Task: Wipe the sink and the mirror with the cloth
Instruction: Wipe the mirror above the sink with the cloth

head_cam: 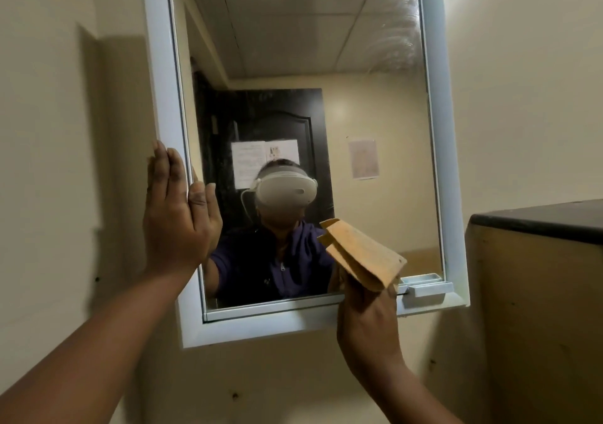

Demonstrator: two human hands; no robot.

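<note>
A: We start at our right hand (367, 319), and it's pinching the folded cloth (360, 255) from below, so the cloth stands up above the knuckles, close in front of the lower glass of the mirror (375, 129); whether it's touching the glass we can't tell

B: And our left hand (177, 208)? Fingers straight and together, palm laid flat on the mirror's left frame edge, thumb over onto the glass. We'd say it's steadying the thing

A: So we're on the mirror step, we reckon. The sink isn't in view at all

B: The cloth looks tan, coarse, stiff enough to hold its fold. The frame beyond our left hand is smooth white, squared off, with a small latch block (427, 289) just right of our right hand

A: Far above our right hand there's a hazy smeared patch (398, 25) in the top corner of the glass

B: Then the next move calls for us to press the cloth flat and carry it up there, left hand bracing
</note>
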